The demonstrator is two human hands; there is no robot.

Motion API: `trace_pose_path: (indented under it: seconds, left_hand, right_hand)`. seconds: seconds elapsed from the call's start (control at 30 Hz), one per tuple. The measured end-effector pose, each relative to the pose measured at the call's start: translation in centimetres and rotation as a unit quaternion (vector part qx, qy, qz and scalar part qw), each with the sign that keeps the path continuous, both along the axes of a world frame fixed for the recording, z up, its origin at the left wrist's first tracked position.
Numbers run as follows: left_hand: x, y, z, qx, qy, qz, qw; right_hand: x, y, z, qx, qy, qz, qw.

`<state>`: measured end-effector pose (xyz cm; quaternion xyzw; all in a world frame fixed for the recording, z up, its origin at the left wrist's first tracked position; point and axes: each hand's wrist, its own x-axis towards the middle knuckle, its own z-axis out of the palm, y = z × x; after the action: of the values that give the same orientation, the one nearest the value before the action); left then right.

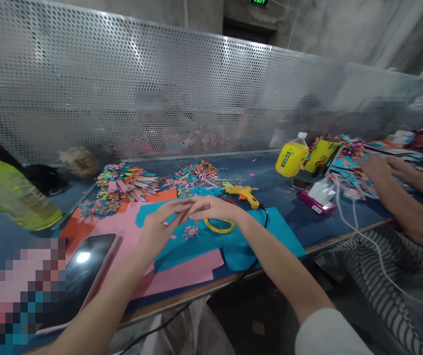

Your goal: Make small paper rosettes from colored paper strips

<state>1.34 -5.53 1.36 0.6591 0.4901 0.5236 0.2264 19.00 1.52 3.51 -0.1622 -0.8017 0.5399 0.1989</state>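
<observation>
My left hand (162,218) and my right hand (213,208) meet above blue paper sheets (182,254), fingertips together. The fingers of both are closed in a pinch; whatever may lie between them is too small or hidden to make out. Just below the fingers lies a small paper flower (191,232) in pink, orange and blue. Beside it, under my right wrist, a yellow ring (219,228) shows in part. A yellow glue gun (243,194) rests behind my right hand. Pink paper sheets (185,275) lie beneath and in front of my hands.
Paper flowers (124,182) and loose paper strips (198,177) are heaped behind. A phone (89,261) and a green bottle (15,195) stand left. Right are a yellow bottle (292,157), a tissue pack (317,201), a white cable (376,246) and a co-worker's hands (379,170).
</observation>
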Motion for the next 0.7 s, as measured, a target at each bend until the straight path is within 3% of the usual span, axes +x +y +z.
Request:
trace_pose_path:
  seconds: [0.23, 0.4, 0.57, 0.7]
  left_hand:
    - [-0.1, 0.0, 0.0, -0.124, -0.109, -0.082, 0.983]
    - [-0.2, 0.2, -0.4, -0.163, -0.181, -0.093, 0.965]
    - [0.0, 0.2, -0.6, -0.213, -0.249, -0.099, 0.94]
    - [-0.1, 0.2, -0.2, -0.202, -0.278, -0.09, 0.935]
  right_hand:
    - [0.5, 0.0, 0.7, -0.019, 0.049, 0.021, 0.998]
    - [0.3, 0.5, 0.1, -0.01, 0.072, 0.009, 0.997]
    - [0.1, 1.0, -0.4, 0.052, 0.077, -0.072, 0.993]
    - [0.1, 1.5, -0.5, 0.131, 0.044, -0.138, 0.981]
